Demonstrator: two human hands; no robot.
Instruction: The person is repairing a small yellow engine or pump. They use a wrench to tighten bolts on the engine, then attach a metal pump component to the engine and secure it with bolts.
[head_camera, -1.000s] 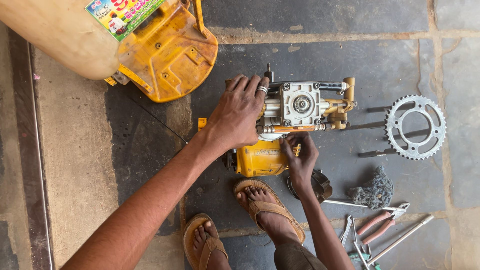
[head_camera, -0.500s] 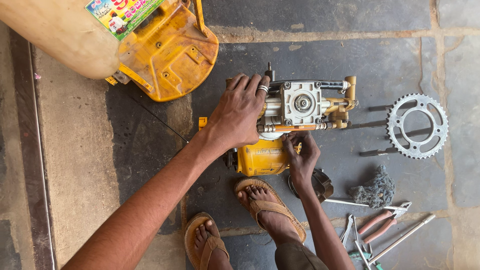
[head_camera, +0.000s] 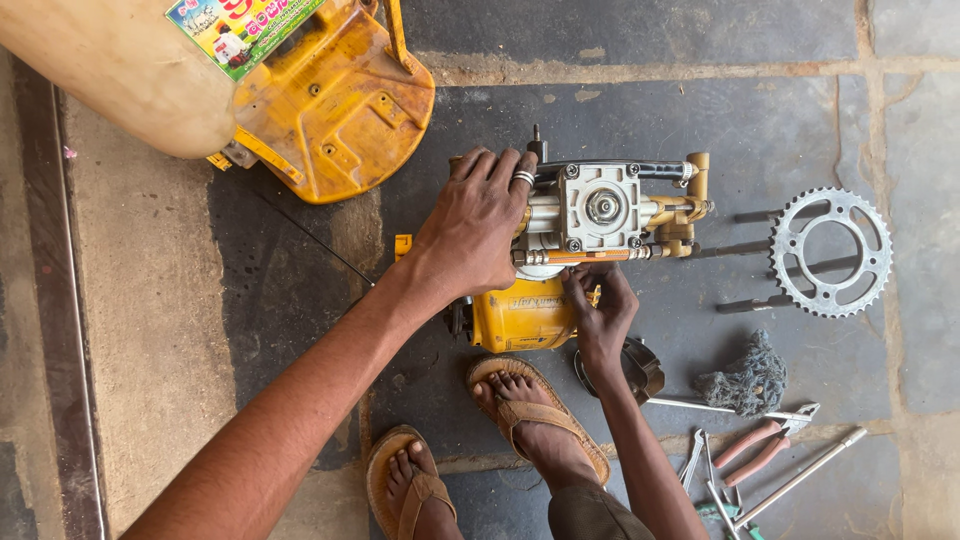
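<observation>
The pump (head_camera: 590, 215) stands on the stone floor (head_camera: 760, 90), in front of the person's feet in sandals (head_camera: 540, 415). It has a grey metal head with bolts at the corners, brass fittings on the right side and a yellow body (head_camera: 520, 315) below. The left hand (head_camera: 480, 225) lies flat on the left part of the pump, the fingers spread over the top, with a ring on one finger; it presses on the pump and does not close around anything. The right hand (head_camera: 600, 315) is under the grey head, with the fingertips curled at the lower edge, touching the thin copper pipe (head_camera: 590, 256); I cannot tell if it grips some small part there. Right of the pump a sprocket (head_camera: 832, 252) lies on the floor, with some dark rods beside it. Near the right arm there is a grey rag (head_camera: 745, 378), and lower right are pliers (head_camera: 755, 452) with red handles and other tools. At upper left lies a yellow cover (head_camera: 340, 100), beside a cream tank (head_camera: 110, 70).
</observation>
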